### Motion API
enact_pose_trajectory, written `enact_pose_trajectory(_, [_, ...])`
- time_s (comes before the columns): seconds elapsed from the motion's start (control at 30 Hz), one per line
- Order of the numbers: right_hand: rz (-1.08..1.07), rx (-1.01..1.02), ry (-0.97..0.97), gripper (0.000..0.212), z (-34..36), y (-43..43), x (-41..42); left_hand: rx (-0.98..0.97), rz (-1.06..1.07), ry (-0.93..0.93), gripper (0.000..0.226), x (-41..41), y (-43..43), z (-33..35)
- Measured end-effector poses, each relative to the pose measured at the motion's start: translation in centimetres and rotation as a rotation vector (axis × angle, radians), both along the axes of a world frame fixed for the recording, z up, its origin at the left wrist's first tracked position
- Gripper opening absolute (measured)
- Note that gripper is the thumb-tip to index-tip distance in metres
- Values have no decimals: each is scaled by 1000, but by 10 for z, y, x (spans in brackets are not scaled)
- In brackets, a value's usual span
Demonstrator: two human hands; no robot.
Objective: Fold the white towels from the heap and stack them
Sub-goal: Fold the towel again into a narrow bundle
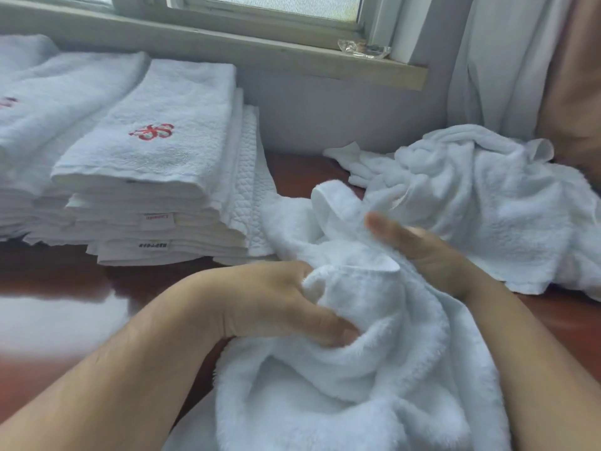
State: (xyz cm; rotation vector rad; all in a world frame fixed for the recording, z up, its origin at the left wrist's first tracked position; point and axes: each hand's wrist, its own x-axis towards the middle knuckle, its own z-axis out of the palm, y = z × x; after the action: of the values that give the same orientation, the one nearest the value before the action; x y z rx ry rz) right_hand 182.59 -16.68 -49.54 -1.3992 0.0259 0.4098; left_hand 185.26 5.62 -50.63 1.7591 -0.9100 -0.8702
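On the desk (65, 278), folded stack (156, 177): white towels, red embroidery on top.
Fluffy towel (357, 385): crumpled just right of the stack, spilling toward the viewer.
Left hand (279, 304): fingers curled, gripping a bunch of this towel.
Right hand (422, 252): fingers straight, laid against the towel; blurred.
Heap (487, 206): unfolded towels, well right of the stack.
Risk: the bunched grip may hide corners, giving a crooked fold; dragged cloth could nudge the stack.

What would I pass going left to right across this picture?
A stack of folded towels → left hand, gripping a towel → right hand → heap.
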Motion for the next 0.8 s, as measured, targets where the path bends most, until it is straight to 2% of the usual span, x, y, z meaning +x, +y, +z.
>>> enact_pose_trajectory(0.1, [-39, 111, -128, 16, 2, 1, 3, -86, 96, 32, 35, -1, 1, -7])
enact_pose_trajectory(0.17, [-177, 268, -182, 3, 6, -9, 4, -251, 288, 106, 21, -5, -3, -5])
enact_pose_trajectory(0.23, [-413, 194, -237, 20, 9, -25, 8, -372, 711, 70, 17, 1, -9, -7])
enact_pose_trajectory(0.27, [-528, 107, -278, 28, 8, -32, 6, -362, 963, 55, 25, 7, -10, -6])
enact_pose_trajectory(0.3, [-555, 37, -301, 32, 5, -29, 10, -349, 1177, 72, 38, 12, -10, -7])
enact_pose_trajectory(0.33, [-457, -38, -292, 36, 5, -17, 2, -353, 1296, 141, 50, 16, -7, -7])
enact_pose_trajectory(0.37, [-320, -77, -212, 50, 6, -3, 0, -390, 1341, 229, 57, 16, -5, -9])
enact_pose_trajectory(0.4, [-203, -212, -101, 76, 8, 1, 2, -414, 1333, 284, 60, 17, -5, -9])
enact_pose_trajectory(0.43, [-174, -422, -54, 108, 8, 3, 3, -437, 1328, 303, 61, 20, -6, -10])
enact_pose_trajectory(0.47, [-179, -614, -67, 114, 8, 5, 2, -456, 1320, 302, 59, 26, -8, -8])
enact_pose_trajectory(0.53, [-365, -825, -210, 100, 5, 3, 2, -473, 1260, 286, 52, 40, -12, 0])
enact_pose_trajectory(0.6, [-479, -803, -408, 101, -1, -10, 2, -483, 1076, 305, 47, 41, -5, 1])
enact_pose_trajectory(0.67, [-307, -726, -461, 106, -6, -14, 6, -525, 877, 401, 51, 35, -3, -2])
enact_pose_trajectory(0.73, [-52, -823, -412, 106, -7, -11, 6, -539, 681, 408, 56, 19, 2, -9])
enact_pose_trajectory(0.77, [47, -918, -376, 97, -6, -11, 4, -548, 610, 371, 61, 12, 7, -12])
enact_pose_trajectory(0.8, [91, -989, -342, 79, -5, -11, 3, -563, 587, 313, 60, 11, 8, -11])
